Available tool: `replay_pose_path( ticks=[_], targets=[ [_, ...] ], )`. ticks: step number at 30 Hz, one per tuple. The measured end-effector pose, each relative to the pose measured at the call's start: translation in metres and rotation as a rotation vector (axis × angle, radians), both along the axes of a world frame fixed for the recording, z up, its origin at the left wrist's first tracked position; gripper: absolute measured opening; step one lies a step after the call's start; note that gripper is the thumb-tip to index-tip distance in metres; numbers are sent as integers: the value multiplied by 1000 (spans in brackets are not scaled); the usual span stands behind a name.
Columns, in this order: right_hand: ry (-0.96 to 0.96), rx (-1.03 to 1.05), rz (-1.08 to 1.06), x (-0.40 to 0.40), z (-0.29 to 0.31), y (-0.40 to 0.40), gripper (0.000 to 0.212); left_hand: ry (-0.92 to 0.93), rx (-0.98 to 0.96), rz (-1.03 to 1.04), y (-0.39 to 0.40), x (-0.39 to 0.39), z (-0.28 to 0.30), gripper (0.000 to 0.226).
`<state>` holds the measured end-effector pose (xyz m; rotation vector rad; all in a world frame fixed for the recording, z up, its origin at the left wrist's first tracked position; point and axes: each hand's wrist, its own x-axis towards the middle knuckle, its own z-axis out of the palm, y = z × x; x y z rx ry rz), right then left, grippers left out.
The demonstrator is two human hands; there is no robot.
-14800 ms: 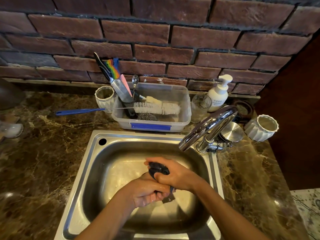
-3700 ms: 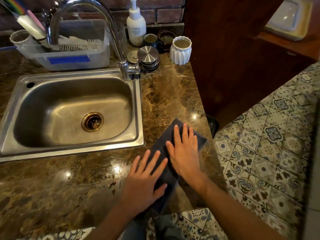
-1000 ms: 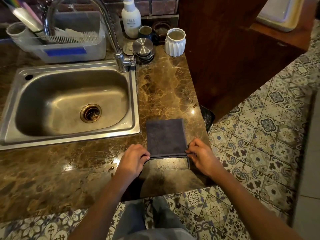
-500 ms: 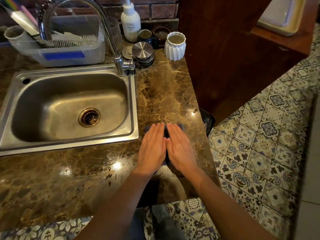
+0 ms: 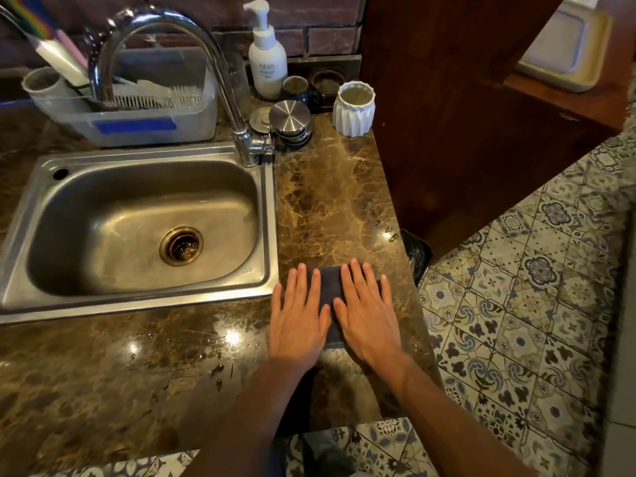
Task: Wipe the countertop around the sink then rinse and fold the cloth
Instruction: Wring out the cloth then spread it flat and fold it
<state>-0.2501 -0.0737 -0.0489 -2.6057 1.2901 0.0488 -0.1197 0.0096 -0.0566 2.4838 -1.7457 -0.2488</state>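
Both flat hands, the left hand (image 5: 298, 321) and right hand (image 5: 369, 313), press the folded cloth (image 5: 328, 290) on the counter (image 5: 337, 201) beside the sink (image 5: 268, 208), so the job looks nearly done.

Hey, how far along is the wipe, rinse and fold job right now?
Nearly finished. The cloth lies folded small on the countertop beside the sink, and no water runs. Left hand and right hand press it flat. Droplets remain near the front edge.
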Motion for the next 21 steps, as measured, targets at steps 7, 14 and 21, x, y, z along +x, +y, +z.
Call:
replay_pose_path(
  ticks=[7,14,21],
  targets=[
    [26,-24,36,1,-6,-5,61,3,19,-38,-5,8,-3,64],
    [12,-10,34,32,-7,-60,61,-22,-6,-39,-59,46,-4,61],
    [-8,-22,23,52,-11,-98,60,-76,-20,-62,-100,70,-10,60]
  ],
)
